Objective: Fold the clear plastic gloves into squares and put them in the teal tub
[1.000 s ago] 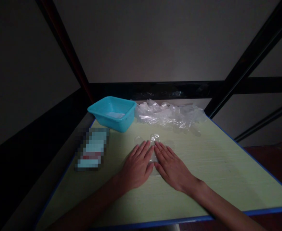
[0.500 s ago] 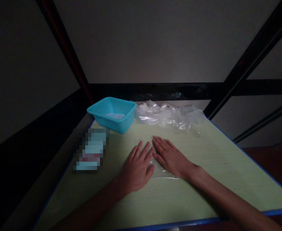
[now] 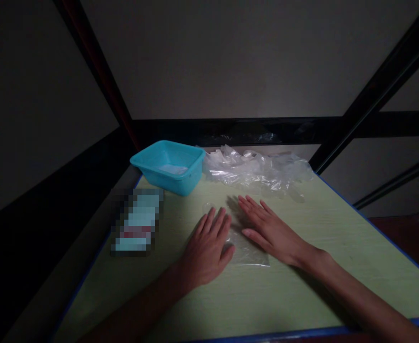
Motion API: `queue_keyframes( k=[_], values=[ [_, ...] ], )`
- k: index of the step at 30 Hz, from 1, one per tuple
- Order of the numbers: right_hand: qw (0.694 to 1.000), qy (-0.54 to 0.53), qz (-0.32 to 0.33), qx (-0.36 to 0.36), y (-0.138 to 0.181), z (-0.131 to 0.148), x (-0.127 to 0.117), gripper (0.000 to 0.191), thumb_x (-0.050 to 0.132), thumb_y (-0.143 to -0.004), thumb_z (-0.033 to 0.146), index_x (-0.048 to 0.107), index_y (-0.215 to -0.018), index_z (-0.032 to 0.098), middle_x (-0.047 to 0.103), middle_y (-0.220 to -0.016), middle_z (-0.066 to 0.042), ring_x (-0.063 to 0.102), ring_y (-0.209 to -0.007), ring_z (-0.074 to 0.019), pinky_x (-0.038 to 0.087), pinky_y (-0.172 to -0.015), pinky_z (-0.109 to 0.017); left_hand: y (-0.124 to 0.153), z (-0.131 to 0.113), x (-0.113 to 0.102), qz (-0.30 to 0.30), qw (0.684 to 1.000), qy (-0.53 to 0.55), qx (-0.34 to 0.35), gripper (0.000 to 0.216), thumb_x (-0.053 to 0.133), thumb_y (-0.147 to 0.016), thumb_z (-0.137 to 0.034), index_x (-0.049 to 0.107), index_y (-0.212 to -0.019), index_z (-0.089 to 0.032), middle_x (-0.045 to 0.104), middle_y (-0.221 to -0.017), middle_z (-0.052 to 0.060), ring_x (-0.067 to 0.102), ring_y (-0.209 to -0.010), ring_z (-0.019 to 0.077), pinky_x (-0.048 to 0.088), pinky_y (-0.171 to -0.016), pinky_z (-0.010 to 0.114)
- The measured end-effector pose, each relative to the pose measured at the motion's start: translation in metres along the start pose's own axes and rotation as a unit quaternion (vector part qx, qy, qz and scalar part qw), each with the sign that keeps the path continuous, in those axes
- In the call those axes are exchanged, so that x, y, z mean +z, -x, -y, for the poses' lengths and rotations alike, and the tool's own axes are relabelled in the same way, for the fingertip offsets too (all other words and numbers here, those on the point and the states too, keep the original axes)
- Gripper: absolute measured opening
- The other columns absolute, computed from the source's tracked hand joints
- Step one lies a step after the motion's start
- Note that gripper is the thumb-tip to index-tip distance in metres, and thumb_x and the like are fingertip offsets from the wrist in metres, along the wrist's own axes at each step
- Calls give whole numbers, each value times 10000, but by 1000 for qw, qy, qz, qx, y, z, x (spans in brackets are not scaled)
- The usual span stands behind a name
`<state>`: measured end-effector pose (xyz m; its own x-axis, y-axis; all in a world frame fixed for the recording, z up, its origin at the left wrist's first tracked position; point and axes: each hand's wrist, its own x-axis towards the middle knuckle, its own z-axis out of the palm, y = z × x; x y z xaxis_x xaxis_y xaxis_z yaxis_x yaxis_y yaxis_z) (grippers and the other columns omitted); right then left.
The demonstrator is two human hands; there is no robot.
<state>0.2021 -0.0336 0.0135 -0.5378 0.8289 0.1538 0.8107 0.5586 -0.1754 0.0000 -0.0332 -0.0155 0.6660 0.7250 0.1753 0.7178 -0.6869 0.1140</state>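
Note:
A clear plastic bag (image 3: pixel 249 252) lies flat on the pale green table, partly covered by my hands. My left hand (image 3: pixel 209 250) rests palm down across its left part, fingers stretched forward and thumb out to the right. Just above the bag's right side hovers my right hand (image 3: pixel 266 228), palm down, with fingers extended and a shadow beneath them. Neither hand grips anything. A rounded clear end (image 3: pixel 208 207) shows beyond my left fingertips; whether it belongs to the bag I cannot tell.
A blue plastic basin (image 3: pixel 173 176) with something whitish inside stands at the back left. Beside it lies a heap of crumpled clear plastic bags (image 3: pixel 252 166). A blurred-out flat object (image 3: pixel 139 221) lies near the left edge of the table (image 3: pixel 323 238), which has blue edging.
My right hand has lifted off the bag and moved to the right, away from my left hand. My left hand stays on the bag. The view has shifted slightly.

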Motion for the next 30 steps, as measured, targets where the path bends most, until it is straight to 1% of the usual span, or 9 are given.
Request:
queue_keyframes(
  k=[3, 6, 8, 10, 13, 19, 22, 25, 30],
  values=[
    [998, 20, -22, -60, 20, 2, -13, 467, 414, -909, 369, 426, -1322, 152, 408, -1390, -132, 341, -1300, -242, 326, -1036, -492, 1, 1, 0, -10, 1000, 5, 0, 603, 423, -866, -366, 288, -1374, -71, 237, -1468, 164, 168, -1362, 301, 239, -1079, 470],
    [990, 36, -34, -129, 39, 10, -20, 334, 440, -909, 317, 571, -1171, 157, 603, -1203, -94, 542, -1122, -211, 435, -966, -419, 2, 2, -2, -20, 1000, 21, 9, 608, 427, -863, -339, 258, -1385, -78, 224, -1474, 157, 161, -1369, 265, 239, -1086, 447],
    [985, 45, -48, -162, 48, 16, -20, 273, 440, -914, 278, 622, -1078, 157, 661, -1091, -65, 601, -1001, -192, 490, -892, -371, 3, 3, -5, -18, 999, 31, 25, 602, 432, -860, -326, 257, -1386, -90, 226, -1476, 146, 164, -1370, 249, 244, -1088, 438],
    [979, 57, -67, -182, 52, 22, -18, 237, 440, -915, 229, 646, -1004, 150, 683, -1015, -53, 616, -929, -184, 514, -828, -344, 2, 3, -9, -6, 998, 36, 45, 587, 438, -859, -320, 277, -1381, -105, 221, -1478, 137, 163, -1370, 246, 241, -1089, 446],
    [973, 80, -83, -202, 54, 25, -14, 219, 439, -910, 171, 652, -944, 137, 690, -952, -54, 619, -877, -182, 519, -774, -329, -1, 2, -12, 19, 997, 35, 59, 562, 460, -854, -324, 326, -1363, -128, 213, -1481, 131, 165, -1369, 255, 235, -1088, 461],
    [970, 107, -63, -208, 55, 25, -15, 256, 397, -914, 129, 644, -980, 139, 690, -925, -65, 618, -830, -178, 519, -726, -324, -3, 0, -12, 41, 997, 42, 53, 552, 482, -854, -374, 358, -1348, -159, 246, -1473, 127, 201, -1360, 259, 262, -1076, 455],
    [968, 114, -69, -212, 56, 27, -16, 304, 352, -922, 113, 653, -950, 144, 696, -893, -63, 621, -789, -174, 518, -682, -314, -2, 1, -10, 50, 996, 39, 55, 561, 474, -860, -403, 355, -1350, -155, 247, -1472, 131, 202, -1359, 259, 256, -1080, 451],
    [967, 116, -78, -211, 56, 28, -15, 338, 321, -931, 115, 658, -921, 143, 700, -877, -62, 622, -753, -174, 512, -647, -311, -1, 2, -8, 48, 997, 32, 56, 569, 458, -867, -429, 347, -1353, -155, 251, -1471, 129, 203, -1359, 255, 254, -1081, 447],
    [968, 121, -73, -206, 55, 29, -13, 301, 355, -926, 129, 652, -887, 164, 697, -866, -65, 615, -760, -170, 499, -665, -317, 0, 4, -5, 35, 997, 22, 67, 589, 443, -872, -444, 316, -1364, -145, 253, -1472, 124, 190, -1364, 243, 239, -1090, 427]
  ],
)
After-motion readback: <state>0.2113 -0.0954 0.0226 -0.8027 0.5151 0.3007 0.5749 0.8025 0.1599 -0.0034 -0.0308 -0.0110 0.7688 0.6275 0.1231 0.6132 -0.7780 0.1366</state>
